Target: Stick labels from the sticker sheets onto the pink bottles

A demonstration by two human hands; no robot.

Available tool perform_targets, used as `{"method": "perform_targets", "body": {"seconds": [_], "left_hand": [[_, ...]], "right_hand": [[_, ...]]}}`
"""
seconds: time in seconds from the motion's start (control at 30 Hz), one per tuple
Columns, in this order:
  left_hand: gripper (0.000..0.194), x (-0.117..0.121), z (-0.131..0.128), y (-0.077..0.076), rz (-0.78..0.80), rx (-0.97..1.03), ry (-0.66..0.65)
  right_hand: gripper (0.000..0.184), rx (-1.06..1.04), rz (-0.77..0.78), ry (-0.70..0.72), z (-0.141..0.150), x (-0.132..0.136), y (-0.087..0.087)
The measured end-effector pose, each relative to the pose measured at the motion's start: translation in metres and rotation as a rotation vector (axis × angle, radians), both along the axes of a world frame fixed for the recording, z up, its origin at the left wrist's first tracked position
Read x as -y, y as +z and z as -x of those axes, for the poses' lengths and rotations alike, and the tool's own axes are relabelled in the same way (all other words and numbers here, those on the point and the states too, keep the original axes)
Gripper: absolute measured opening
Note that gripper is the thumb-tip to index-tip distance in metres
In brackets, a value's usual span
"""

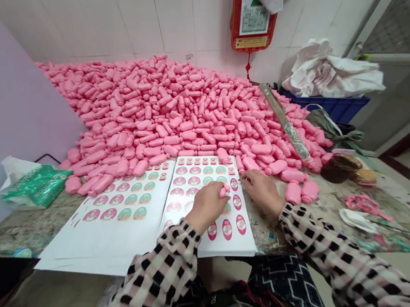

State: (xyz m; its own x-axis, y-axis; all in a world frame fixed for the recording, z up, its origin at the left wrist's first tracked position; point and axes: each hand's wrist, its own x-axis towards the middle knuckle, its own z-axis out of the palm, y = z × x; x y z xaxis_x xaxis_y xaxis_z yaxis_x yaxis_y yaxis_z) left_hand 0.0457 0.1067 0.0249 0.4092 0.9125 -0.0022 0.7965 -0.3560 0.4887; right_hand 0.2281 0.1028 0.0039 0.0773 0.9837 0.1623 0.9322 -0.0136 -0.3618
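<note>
The left hand [208,206] pinches a small pink oblong piece [224,189], its fingers [217,192] clamped on it just above a white sheet of oval pink-and-green labels [196,173]. The right hand [262,192] rests near that sheet's right edge, its fingers [246,178] drawn together; whether they hold anything, I cannot tell. A 2nd white label sheet [127,208] lies just to the left of the 1st. A large heap of pink oblong pieces [155,114] covers the back of the stained worktop [24,225], reaching the top edges of both sheets, and 2 loose pieces [293,193] lie right of the right hand. A long metal strip [285,121] rests across the heap's right side. A green tissue packet [35,187] sits at the left, and a blue crate [328,104] with a white plastic bag [333,72] stands beyond the heap's right side.
</note>
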Motion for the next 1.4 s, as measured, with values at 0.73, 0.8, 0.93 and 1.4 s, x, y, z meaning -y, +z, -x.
{"method": "perform_targets", "body": {"seconds": [0.73,0.8,0.93,1.4], "left_hand": [[0.039,-0.050,-0.024,-0.011,0.073,-0.204,-0.156],[0.045,-0.051,-0.024,-0.011,0.076,-0.211,-0.161],[0.047,-0.053,-0.024,-0.012,0.080,-0.228,-0.191],[0.075,-0.074,-0.025,-0.017,0.112,-0.268,-0.248]], "right_hand": [[0.019,-0.039,0.046,0.148,-0.015,-0.012,-0.007],[0.018,-0.125,0.061,0.110,-0.014,-0.012,-0.012],[0.020,-0.243,0.061,-0.010,-0.009,-0.012,-0.023],[0.025,0.107,0.049,-0.122,0.012,-0.012,-0.006]]}}
